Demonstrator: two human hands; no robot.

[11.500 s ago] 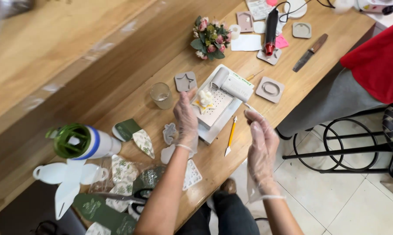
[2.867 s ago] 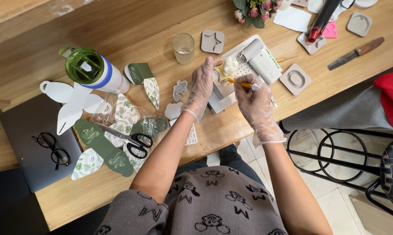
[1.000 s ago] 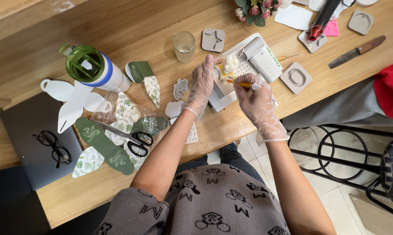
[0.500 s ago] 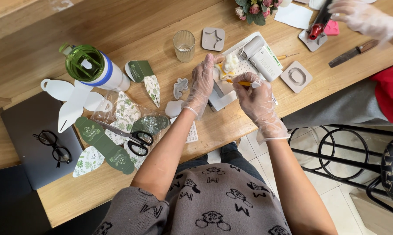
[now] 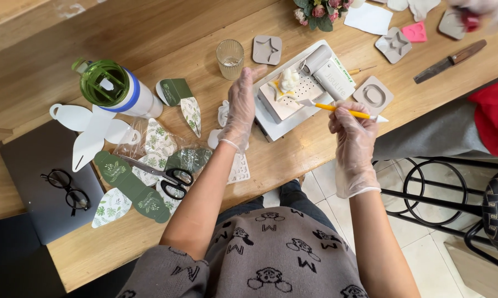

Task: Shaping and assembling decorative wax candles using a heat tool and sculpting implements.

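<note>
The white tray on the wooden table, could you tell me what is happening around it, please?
A person in clear gloves is working at the white tray. The right hand holds a yellow-handled tool, its tip at a small white piece on the tray. The left hand rests flat beside the tray's edge. Scissors lie on leaf-printed cutouts.

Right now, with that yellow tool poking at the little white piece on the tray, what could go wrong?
The right hand works the yellow tool at a small white piece that looks delicate; a slip might gouge it. The left hand only rests against the white tray, so it might slide. The drinking glass stands close behind and could be knocked.
</note>
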